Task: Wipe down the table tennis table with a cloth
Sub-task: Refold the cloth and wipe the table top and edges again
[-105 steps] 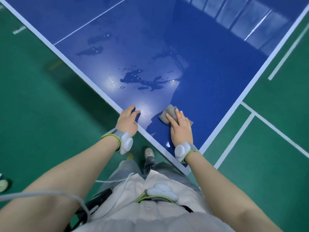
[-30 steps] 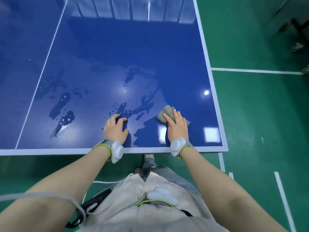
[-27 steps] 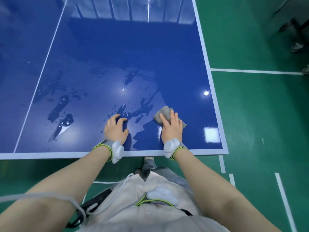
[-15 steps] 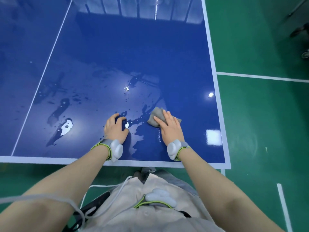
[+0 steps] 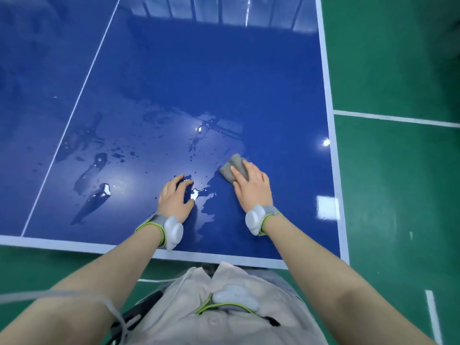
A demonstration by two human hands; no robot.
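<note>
Under my right hand (image 5: 252, 189) the grey cloth (image 5: 232, 166) lies pressed flat on the blue table (image 5: 273, 83), a short way in from the near right corner. My fingers are stretched out over it, not curled round it, and its crumpled end pokes out past my fingertips, up and to the left. The water (image 5: 199, 192) I judge I must wipe next lies to the left of the cloth: a shiny patch between my two hands, and longer streaks (image 5: 92, 195) further left towards the white centre line (image 5: 72, 115). So the sweep should run leftward across my body, and my right hand is the one placed for it. My left hand (image 5: 175, 195) rests bare on the table beside the patch, fingers loosely bent with tips touching the surface, holding nothing. Both arms reach forward over the table's near edge.
</note>
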